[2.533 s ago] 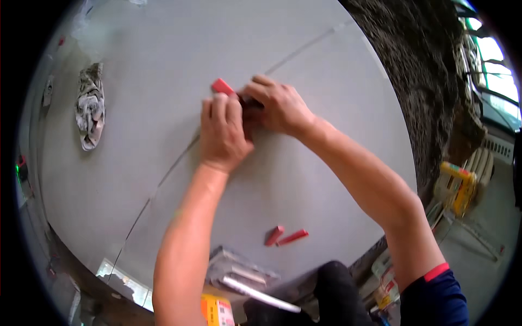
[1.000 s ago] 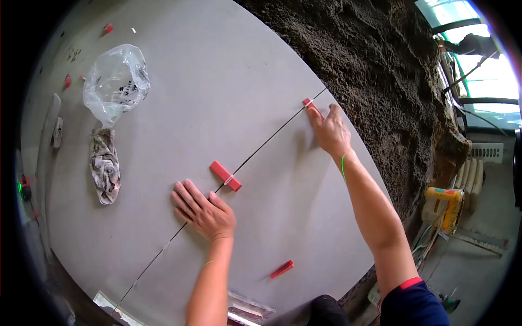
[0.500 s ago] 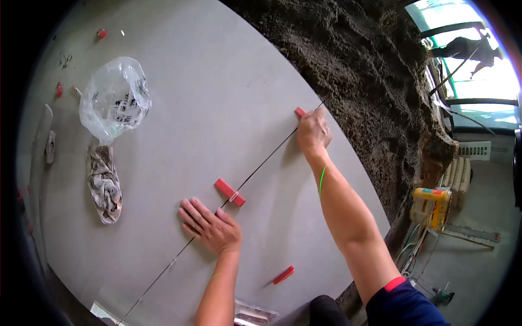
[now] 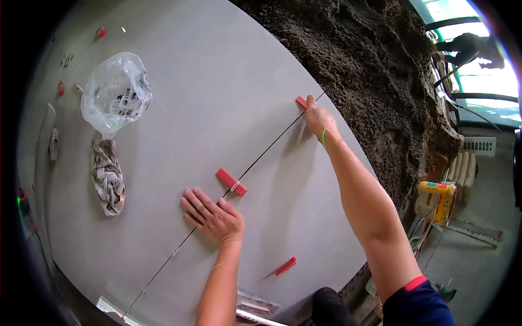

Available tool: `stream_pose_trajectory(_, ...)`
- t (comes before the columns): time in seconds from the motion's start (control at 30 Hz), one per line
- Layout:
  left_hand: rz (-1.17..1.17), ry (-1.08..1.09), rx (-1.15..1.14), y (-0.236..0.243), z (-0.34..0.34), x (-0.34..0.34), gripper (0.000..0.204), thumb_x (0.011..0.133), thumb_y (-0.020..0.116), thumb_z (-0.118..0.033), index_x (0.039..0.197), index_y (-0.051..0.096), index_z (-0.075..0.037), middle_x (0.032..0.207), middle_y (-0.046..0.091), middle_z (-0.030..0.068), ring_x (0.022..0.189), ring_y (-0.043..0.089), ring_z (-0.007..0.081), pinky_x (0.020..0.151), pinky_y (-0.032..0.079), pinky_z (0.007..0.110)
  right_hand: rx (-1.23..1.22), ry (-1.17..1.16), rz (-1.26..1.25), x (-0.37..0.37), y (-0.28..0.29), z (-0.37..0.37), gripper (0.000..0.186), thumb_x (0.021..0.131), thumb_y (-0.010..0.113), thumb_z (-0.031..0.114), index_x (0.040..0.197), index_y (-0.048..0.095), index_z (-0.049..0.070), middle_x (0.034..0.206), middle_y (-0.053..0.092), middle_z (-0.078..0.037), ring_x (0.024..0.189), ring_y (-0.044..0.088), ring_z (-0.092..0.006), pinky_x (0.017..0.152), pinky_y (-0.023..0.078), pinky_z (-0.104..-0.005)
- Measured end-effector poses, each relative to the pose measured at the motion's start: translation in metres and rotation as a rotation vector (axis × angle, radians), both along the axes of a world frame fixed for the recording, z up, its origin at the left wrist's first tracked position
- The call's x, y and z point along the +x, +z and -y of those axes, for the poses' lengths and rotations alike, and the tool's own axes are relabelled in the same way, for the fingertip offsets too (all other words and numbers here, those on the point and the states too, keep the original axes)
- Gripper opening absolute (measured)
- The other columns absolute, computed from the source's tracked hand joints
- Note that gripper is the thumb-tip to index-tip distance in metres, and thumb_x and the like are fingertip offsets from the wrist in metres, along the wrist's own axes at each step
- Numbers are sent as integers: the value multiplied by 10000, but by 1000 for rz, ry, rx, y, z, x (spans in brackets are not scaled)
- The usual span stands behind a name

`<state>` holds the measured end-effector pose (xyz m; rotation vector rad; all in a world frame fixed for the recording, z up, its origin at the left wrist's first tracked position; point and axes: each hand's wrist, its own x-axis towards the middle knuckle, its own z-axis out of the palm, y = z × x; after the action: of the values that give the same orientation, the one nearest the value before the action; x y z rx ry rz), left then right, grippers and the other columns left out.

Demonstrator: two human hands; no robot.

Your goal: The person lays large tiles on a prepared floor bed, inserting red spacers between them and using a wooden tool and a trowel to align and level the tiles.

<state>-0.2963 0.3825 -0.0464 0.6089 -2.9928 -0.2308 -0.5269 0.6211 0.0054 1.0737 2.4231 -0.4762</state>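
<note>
Large pale grey floor tiles (image 4: 190, 125) meet along a thin dark joint (image 4: 265, 156) that runs diagonally. My left hand (image 4: 215, 217) lies flat across this joint, fingers spread. Just beyond it, a red tile-levelling wedge (image 4: 223, 176) sits across the joint, pushed through a whitish clip (image 4: 235, 186). Up by the tile's far edge, my right hand (image 4: 321, 118) is closed round another red wedge (image 4: 300, 101), the thumb pressing at its end. My fingers hide most of that wedge. A loose red wedge (image 4: 286, 265) rests on the tile to the right of my left forearm.
Rough dark mortar (image 4: 348, 70) borders the tiles at the far right. A clear plastic bag (image 4: 116, 98) and a crumpled dirty cloth (image 4: 107, 176) lie on the left. Small red pieces (image 4: 101, 32) are scattered at the far left. A yellow-topped container (image 4: 435, 201) stands right; another person (image 4: 470, 49) is beyond.
My right hand has shifted slightly up and turned, its thumb now over the wedge's end. The green light line moved from the forearm to the wrist. My left hand stays flat on the tile.
</note>
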Motion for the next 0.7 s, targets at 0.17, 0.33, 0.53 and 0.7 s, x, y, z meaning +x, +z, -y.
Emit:
stream_pose_trajectory(0.17, 30, -1, 24, 4, -1, 3, 641, 1004, 337, -317, 1528, 260, 44, 1619, 229, 195, 1507, 184, 390, 1183, 142, 554, 118, 8, 8, 10, -6, 11, 752, 1017, 229, 567, 1181, 690, -3, 1244, 650, -236, 1228, 581, -377, 1043, 422, -444)
stream_pose_trajectory(0.33, -40, -15, 15, -3, -8, 0, 626, 1011, 308, -317, 1523, 290, 43, 1614, 256, 193, 1501, 212, 384, 1190, 119, 547, 172, 12, -111, 15, -16, 4, 710, 1032, 230, 506, 1093, 719, -5, 1169, 680, -237, 1160, 616, -398, 1000, 459, -423)
stream_pose_trajectory(0.53, -131, -23, -6, -1, -1, -3, 616, 1018, 310, -329, 1520, 310, 27, 1610, 271, 183, 1491, 234, 393, 1176, 158, 544, -126, 142, -406, 0, -35, -80, 482, 992, 443, 400, 1160, 671, 10, 1213, 632, -291, 1197, 582, -405, 1028, 435, -426)
stream_pose_trajectory(0.7, -60, -24, -14, -5, -3, 1, 617, 1010, 346, -323, 1526, 293, 11, 1622, 244, 166, 1506, 198, 367, 1184, 148, 540, -529, -116, -551, -8, -42, -105, 313, 895, 482, 86, 1147, 668, 73, 787, 598, -26, 607, 531, -119, 531, 421, -289)
